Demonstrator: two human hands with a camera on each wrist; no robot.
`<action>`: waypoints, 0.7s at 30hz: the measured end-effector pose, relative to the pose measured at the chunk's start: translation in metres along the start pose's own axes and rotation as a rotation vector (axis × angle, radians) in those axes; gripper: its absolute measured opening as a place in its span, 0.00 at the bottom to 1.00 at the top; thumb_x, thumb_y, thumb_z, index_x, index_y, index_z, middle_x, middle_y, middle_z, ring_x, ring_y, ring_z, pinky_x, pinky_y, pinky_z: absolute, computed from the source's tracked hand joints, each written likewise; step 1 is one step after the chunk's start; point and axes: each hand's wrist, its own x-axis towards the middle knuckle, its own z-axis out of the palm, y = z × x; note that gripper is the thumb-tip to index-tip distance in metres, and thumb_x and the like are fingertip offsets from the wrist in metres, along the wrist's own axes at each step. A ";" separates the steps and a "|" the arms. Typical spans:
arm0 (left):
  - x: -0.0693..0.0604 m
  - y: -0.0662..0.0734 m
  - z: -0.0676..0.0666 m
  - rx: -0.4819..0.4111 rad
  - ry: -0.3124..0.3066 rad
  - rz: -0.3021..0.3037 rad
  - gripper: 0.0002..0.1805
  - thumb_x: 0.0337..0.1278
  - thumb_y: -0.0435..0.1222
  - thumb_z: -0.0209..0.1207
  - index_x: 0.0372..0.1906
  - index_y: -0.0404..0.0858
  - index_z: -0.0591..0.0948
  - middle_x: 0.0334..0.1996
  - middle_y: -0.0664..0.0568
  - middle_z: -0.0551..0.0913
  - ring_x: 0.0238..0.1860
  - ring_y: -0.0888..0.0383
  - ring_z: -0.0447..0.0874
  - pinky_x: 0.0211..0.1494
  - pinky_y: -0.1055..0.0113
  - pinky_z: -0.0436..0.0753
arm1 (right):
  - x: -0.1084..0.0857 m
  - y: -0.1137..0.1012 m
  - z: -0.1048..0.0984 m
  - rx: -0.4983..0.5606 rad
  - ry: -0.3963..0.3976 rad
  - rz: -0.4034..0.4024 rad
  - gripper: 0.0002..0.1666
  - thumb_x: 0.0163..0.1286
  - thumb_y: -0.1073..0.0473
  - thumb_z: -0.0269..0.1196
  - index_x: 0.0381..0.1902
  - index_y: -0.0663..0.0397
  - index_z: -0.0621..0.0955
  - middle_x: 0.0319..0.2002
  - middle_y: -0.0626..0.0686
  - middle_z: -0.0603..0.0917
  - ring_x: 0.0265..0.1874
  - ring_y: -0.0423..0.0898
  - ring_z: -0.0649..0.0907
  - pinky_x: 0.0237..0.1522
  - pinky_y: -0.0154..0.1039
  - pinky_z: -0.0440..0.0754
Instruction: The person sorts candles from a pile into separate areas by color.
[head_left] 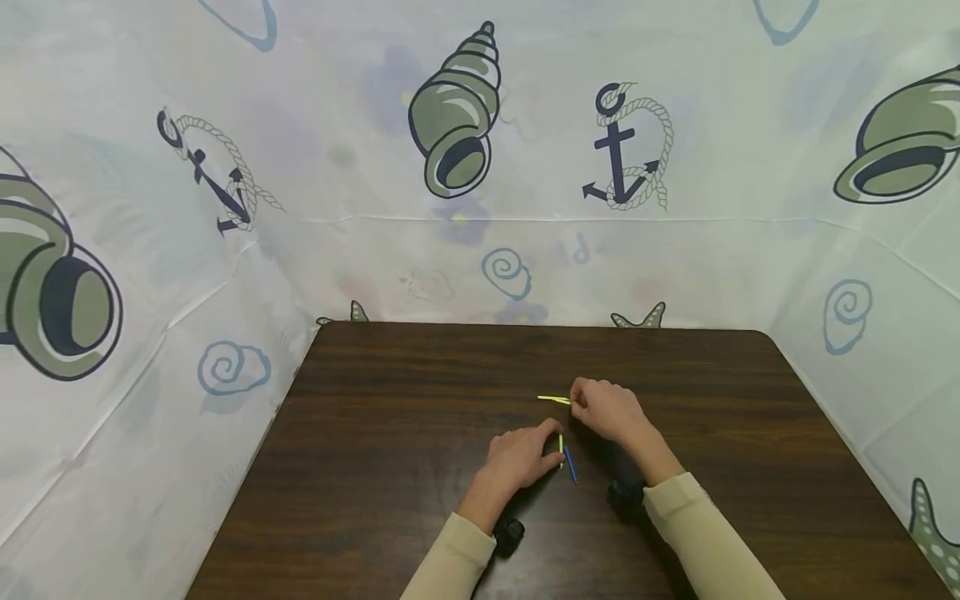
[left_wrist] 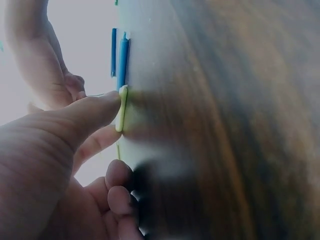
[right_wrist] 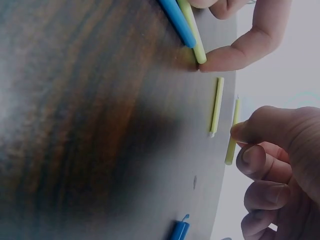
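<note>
Thin birthday candles lie on a dark wooden table [head_left: 390, 500]. My left hand [head_left: 517, 458] has thumb and forefinger at the two ends of a yellow candle [left_wrist: 122, 109], pinching it lengthwise at the tabletop. Close beside it is a blue candle [head_left: 572, 465]. Farther back, my right hand [head_left: 609, 410] pinches another yellow candle [right_wrist: 233, 137] between thumb and fingertips. One more yellow candle [right_wrist: 217, 106] lies next to that one on the table. A second blue candle [right_wrist: 180, 231] shows at the bottom of the right wrist view; in the head view I cannot make it out.
Black wrist cameras [head_left: 509, 537] sit under both wrists, near the tabletop. White cloth [head_left: 420, 258] printed with shells and anchors hangs behind the table and along its sides. The table's far edge [head_left: 525, 325] lies beyond the right hand.
</note>
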 end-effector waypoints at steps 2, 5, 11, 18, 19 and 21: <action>0.000 0.001 -0.001 -0.002 -0.007 -0.002 0.24 0.72 0.58 0.66 0.67 0.62 0.77 0.47 0.52 0.92 0.38 0.49 0.89 0.40 0.49 0.84 | 0.003 0.000 -0.001 0.014 -0.002 -0.013 0.03 0.76 0.56 0.67 0.42 0.46 0.83 0.30 0.45 0.83 0.25 0.44 0.78 0.28 0.42 0.76; -0.001 0.003 -0.003 -0.002 -0.009 -0.007 0.24 0.71 0.57 0.67 0.67 0.62 0.78 0.47 0.52 0.92 0.38 0.49 0.90 0.39 0.49 0.84 | 0.009 0.001 -0.004 0.038 -0.001 -0.038 0.02 0.76 0.56 0.66 0.41 0.46 0.83 0.31 0.44 0.84 0.26 0.43 0.79 0.30 0.43 0.78; -0.002 0.005 -0.004 -0.001 -0.012 -0.012 0.24 0.71 0.57 0.67 0.66 0.61 0.78 0.48 0.52 0.92 0.40 0.49 0.90 0.40 0.48 0.85 | 0.023 0.004 -0.014 0.095 -0.041 -0.072 0.03 0.78 0.55 0.64 0.43 0.45 0.85 0.37 0.45 0.88 0.31 0.42 0.83 0.36 0.46 0.83; 0.001 0.005 -0.004 -0.001 -0.022 -0.019 0.24 0.72 0.57 0.67 0.67 0.62 0.77 0.47 0.52 0.92 0.37 0.50 0.89 0.39 0.49 0.84 | 0.039 0.008 -0.016 0.143 -0.125 -0.058 0.06 0.80 0.54 0.63 0.45 0.46 0.86 0.39 0.47 0.88 0.32 0.44 0.83 0.38 0.47 0.83; 0.001 0.005 -0.004 -0.001 -0.024 -0.020 0.24 0.72 0.57 0.66 0.67 0.62 0.77 0.47 0.52 0.92 0.37 0.50 0.89 0.39 0.49 0.84 | 0.040 0.008 -0.015 0.151 -0.137 -0.055 0.07 0.80 0.55 0.62 0.45 0.46 0.87 0.38 0.47 0.88 0.31 0.44 0.82 0.38 0.46 0.82; 0.001 0.005 -0.004 0.004 -0.024 -0.021 0.24 0.71 0.58 0.66 0.67 0.62 0.77 0.47 0.52 0.92 0.36 0.51 0.89 0.38 0.49 0.84 | 0.043 0.010 -0.014 0.167 -0.154 -0.052 0.08 0.80 0.56 0.61 0.46 0.47 0.87 0.38 0.47 0.88 0.30 0.44 0.81 0.37 0.45 0.80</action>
